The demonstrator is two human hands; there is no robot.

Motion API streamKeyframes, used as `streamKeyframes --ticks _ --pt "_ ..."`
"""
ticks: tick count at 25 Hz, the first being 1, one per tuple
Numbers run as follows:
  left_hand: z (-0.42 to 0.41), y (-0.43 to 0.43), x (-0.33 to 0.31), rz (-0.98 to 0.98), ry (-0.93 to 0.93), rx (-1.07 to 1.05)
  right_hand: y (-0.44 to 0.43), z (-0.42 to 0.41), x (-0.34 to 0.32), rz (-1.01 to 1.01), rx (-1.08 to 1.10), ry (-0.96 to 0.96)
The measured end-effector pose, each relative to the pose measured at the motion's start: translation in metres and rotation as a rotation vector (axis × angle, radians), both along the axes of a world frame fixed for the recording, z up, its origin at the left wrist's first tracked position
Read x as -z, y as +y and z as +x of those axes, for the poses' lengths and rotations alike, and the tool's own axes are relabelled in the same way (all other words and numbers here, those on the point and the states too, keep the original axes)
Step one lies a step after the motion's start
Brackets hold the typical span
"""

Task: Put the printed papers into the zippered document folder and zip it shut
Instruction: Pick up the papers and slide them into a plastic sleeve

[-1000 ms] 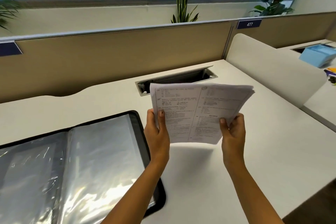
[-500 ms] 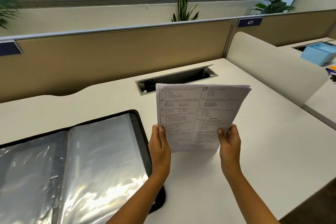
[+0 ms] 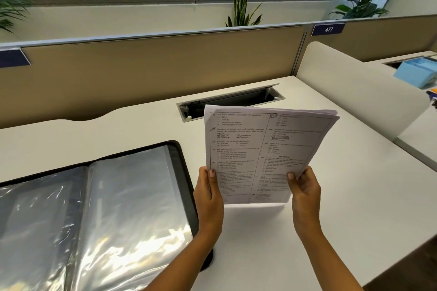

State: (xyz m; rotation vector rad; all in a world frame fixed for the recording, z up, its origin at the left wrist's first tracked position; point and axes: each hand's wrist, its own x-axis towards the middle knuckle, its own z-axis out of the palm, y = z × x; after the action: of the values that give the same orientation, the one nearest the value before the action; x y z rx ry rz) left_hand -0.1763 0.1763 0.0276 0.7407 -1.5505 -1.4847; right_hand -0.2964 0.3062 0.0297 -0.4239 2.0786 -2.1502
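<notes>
A stack of printed papers (image 3: 260,146) stands nearly upright with its bottom edge at or just above the white desk (image 3: 354,196). My left hand (image 3: 209,196) grips its lower left corner and my right hand (image 3: 305,191) grips its lower right corner. The black zippered document folder (image 3: 182,172) lies open flat on the desk to the left of the papers, showing shiny clear plastic sleeves (image 3: 123,208). My left forearm crosses the folder's right edge.
A recessed cable tray (image 3: 236,101) sits in the desk just behind the papers. A tan partition (image 3: 142,71) runs along the back and a white divider (image 3: 350,92) stands at the right. A light blue box (image 3: 416,72) lies on the neighbouring desk.
The stack has come down from mid-air toward the desk and stands more upright. Both hands dropped with it, keeping their grip on the lower corners.
</notes>
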Motion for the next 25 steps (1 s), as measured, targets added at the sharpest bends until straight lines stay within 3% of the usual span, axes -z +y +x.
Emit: streamKeyframes --ticks 5,11,15,18,20,25 --pt "0.004 -0.002 0.01 -0.012 -0.073 0.032 0.001 -0.003 0.006 0.057 -0.041 -0.013" --pt "0.017 -0.027 -0.005 -0.109 -0.167 -0.096 -0.013 -0.008 -0.007 0.176 -0.092 0.061" --pt "0.043 -0.052 -0.018 -0.102 -0.223 -0.201 -0.033 0.003 -0.024 0.144 -0.321 -0.08" --pt "0.071 -0.074 -0.019 -0.021 -0.267 -0.294 -0.053 0.017 -0.027 0.15 -0.511 -0.203" --pt "0.091 -0.088 -0.015 0.036 -0.288 -0.337 -0.069 0.03 -0.022 0.199 -0.585 -0.184" --pt "0.132 -0.114 -0.013 0.152 -0.33 -0.264 -0.106 0.056 -0.007 0.283 -0.589 -0.123"
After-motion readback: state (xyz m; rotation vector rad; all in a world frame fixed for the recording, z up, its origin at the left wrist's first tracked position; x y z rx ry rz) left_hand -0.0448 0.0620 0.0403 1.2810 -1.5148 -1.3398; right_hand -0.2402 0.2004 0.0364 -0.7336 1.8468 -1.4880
